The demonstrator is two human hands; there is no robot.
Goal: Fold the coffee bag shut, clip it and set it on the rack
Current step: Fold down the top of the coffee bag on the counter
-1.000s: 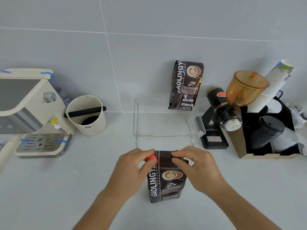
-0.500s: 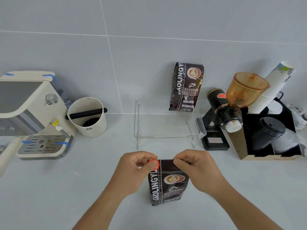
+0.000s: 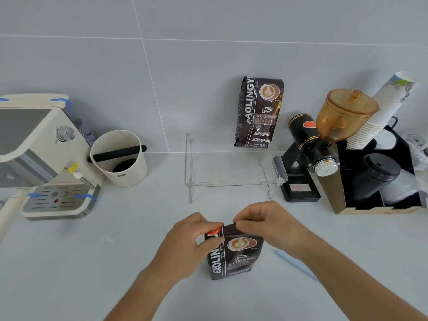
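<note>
A dark brown coffee bag (image 3: 236, 256) stands upright on the counter in front of me. My left hand (image 3: 190, 239) pinches the bag's top left corner, where a small orange-red clip (image 3: 213, 231) shows between its fingers. My right hand (image 3: 268, 225) grips the folded top edge on the right side. The clear acrylic rack (image 3: 234, 181) stands behind the bag, near the wall. A second coffee bag (image 3: 258, 112) of the same kind stands on the rack's back right, leaning against the wall.
A cream espresso machine (image 3: 44, 158) sits at the left, with a white knock box (image 3: 120, 158) beside it. A black grinder with an amber hopper (image 3: 333, 126) and a black organiser (image 3: 375, 181) with paper cups and lids stand at the right. A pale blue strip (image 3: 294, 262) lies right of the bag.
The bag's top has been folded further down and now sits lower under both hands. My hands stay on its top edge.
</note>
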